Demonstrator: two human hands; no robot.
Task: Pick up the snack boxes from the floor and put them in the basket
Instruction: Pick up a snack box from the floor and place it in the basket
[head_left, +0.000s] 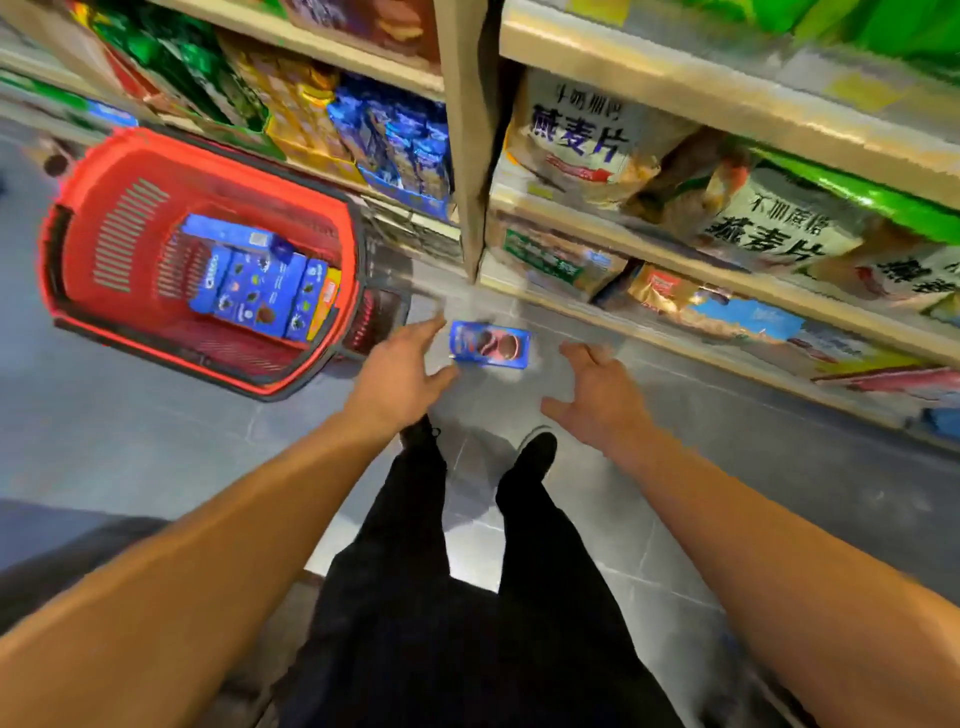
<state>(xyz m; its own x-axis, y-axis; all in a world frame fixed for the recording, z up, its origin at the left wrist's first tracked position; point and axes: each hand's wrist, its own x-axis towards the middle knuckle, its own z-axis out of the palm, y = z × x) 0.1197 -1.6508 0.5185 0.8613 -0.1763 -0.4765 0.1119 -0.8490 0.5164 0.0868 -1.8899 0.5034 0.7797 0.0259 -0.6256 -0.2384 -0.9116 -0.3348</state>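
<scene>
We are reaching both bare hands down toward the shop floor, fingers spread wide and holding nothing. Our left hand (397, 371) is hanging at about 10 o'clock from our shoes, its fingertips just beside the left end of a blue snack box (489, 345); whether they are touching the box is lost in the blur. Our right hand (592, 392) is hovering at about 2 o'clock from the shoes, open and relaxed, a little apart from the box's right end.

Going from the left, a red basket (109, 197) is standing on the grey floor (156, 447) at about 10 o'clock from the hands, hard against the foot of the shelves (470, 156). Several blue snack boxes (257, 291) are lying packed together in its right half, with a yellow-and-red pack wedged at their right edge.

The single blue snack box is lying flat on the tiles between our two hands, at 12 o'clock from our black shoes (537, 454), its printed face up and showing round dark biscuits.

To the right, at 1 to 3 o'clock, the shelves are carrying large pale cereal bags (576, 135) with dark lettering, and lower rows of mixed packets.
</scene>
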